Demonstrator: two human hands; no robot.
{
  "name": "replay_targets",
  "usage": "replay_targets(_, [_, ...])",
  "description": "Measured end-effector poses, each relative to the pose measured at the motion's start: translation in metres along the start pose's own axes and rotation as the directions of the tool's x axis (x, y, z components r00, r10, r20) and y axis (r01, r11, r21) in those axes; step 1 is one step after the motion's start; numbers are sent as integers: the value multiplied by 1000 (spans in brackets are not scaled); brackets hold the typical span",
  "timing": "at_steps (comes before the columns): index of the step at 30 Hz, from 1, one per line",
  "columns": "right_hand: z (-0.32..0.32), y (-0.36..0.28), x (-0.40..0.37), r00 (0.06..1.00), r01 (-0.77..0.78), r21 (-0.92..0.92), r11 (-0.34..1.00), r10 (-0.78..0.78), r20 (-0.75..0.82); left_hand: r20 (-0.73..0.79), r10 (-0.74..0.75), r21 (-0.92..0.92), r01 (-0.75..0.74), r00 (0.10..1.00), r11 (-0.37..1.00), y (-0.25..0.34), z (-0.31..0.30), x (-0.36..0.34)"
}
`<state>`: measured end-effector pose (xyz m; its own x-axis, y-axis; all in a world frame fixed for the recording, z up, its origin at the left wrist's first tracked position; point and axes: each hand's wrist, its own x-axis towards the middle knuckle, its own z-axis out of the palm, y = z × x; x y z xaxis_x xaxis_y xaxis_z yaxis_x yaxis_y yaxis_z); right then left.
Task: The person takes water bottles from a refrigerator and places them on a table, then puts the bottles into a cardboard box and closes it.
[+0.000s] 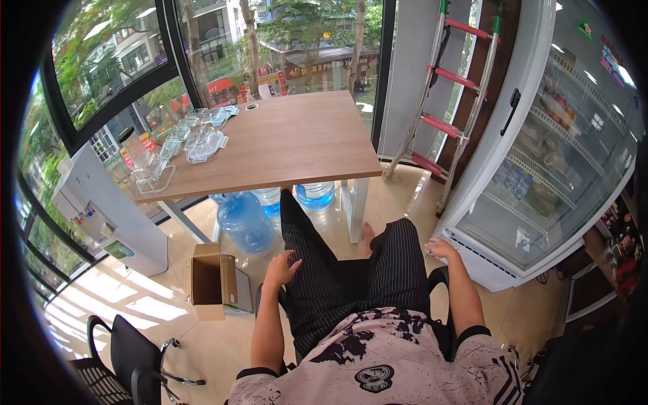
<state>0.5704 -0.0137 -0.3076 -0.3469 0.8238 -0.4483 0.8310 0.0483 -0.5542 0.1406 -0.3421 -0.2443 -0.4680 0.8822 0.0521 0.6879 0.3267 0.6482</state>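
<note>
I sit with my legs apart in dark pinstriped trousers. Beside my left thigh hangs my left hand, its fingers loosely bent and apart, with nothing visible in it. My right hand is just outside my right knee, near the chair's armrest; its fingers are relaxed and slightly spread, and no object shows in them. Ahead stands a wooden table, out of contact with both hands. Glass food containers with lids are grouped at its left end, along with a tall clear jar.
Large blue water bottles stand under the table. An open cardboard box and a water dispenser are at left, with a black office chair nearer. At right are a glass-door fridge and a folding ladder.
</note>
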Motion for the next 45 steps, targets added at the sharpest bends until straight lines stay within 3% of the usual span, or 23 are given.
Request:
replay_targets(12, [2,3,0,999,-4,113,994,0,37,-4,-3,-25,3,1000,1000,-1,3,3])
replay_targets(22, [3,0,-2,1000,-10,107,994,7,25,-7,18,-14,-18,1000,1000,-3,4,-1])
replay_targets(28, [4,-2,6,999,6,13,1000,-7,36,-5,22,2,-22,1000,1000,-6,8,6])
replay_targets(33, [2,-8,0,1000,-3,145,989,5,-17,-5,18,-5,-18,1000,1000,-2,3,5])
replay_targets(36, [3,4,6,999,42,108,993,-40,-24,-4,34,2,-34,999,999,-3,3,7])
replay_targets(45, [-5,-5,-1,997,-47,158,986,57,-57,-30,0,-35,-1,1000,999,-23,1,12])
